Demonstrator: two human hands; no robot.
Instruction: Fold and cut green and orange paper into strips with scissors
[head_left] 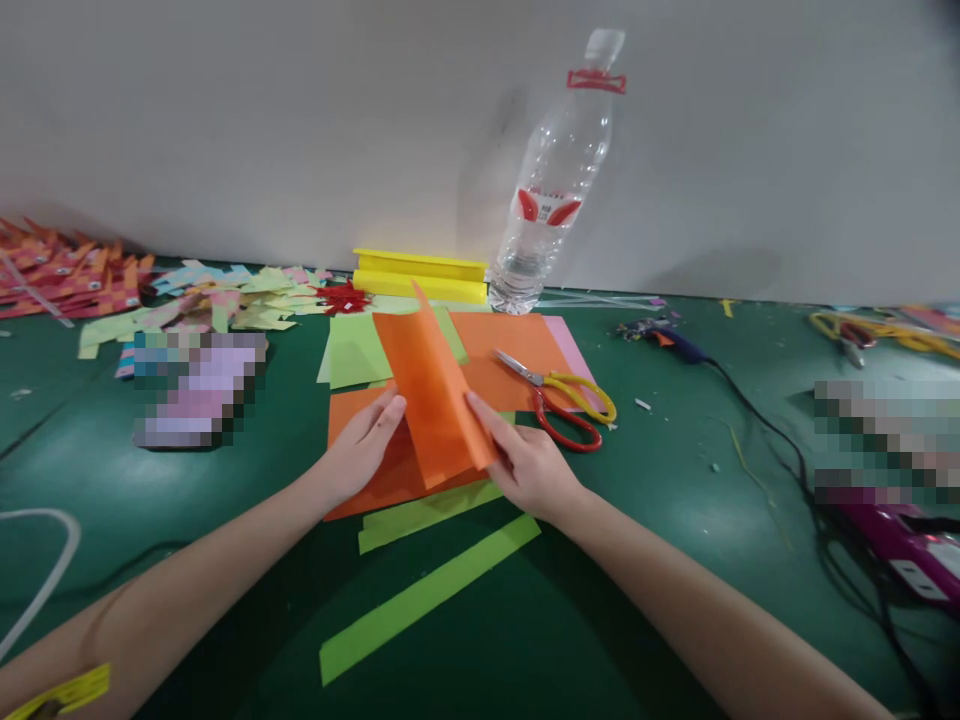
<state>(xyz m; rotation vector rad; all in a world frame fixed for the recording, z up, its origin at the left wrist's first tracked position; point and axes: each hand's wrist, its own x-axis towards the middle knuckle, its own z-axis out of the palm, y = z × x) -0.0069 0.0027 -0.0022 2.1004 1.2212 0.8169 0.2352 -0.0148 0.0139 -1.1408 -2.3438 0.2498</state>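
Note:
Both hands hold a sheet of orange paper (424, 390), creased lengthwise so its two halves stand up in a V above the table. My left hand (369, 440) pinches its left side between thumb and fingers. On the right side, my right hand (529, 460) is closed on the other half, its lower fingers curled. Under them lies flat orange paper (360, 490), partly covered by my hands. Two green paper strips (427, 595) lie slanted in front. Scissors (551, 388) with yellow and red handles rest on the orange and pink sheets just right of my right hand.
A clear plastic bottle (551, 190) leans against the wall at the back, beside folded yellow paper (420, 278). Paper scraps (247, 300) and folded red-orange pieces (67, 270) lie at the back left. A glue gun (675, 340) with a black cord lies right.

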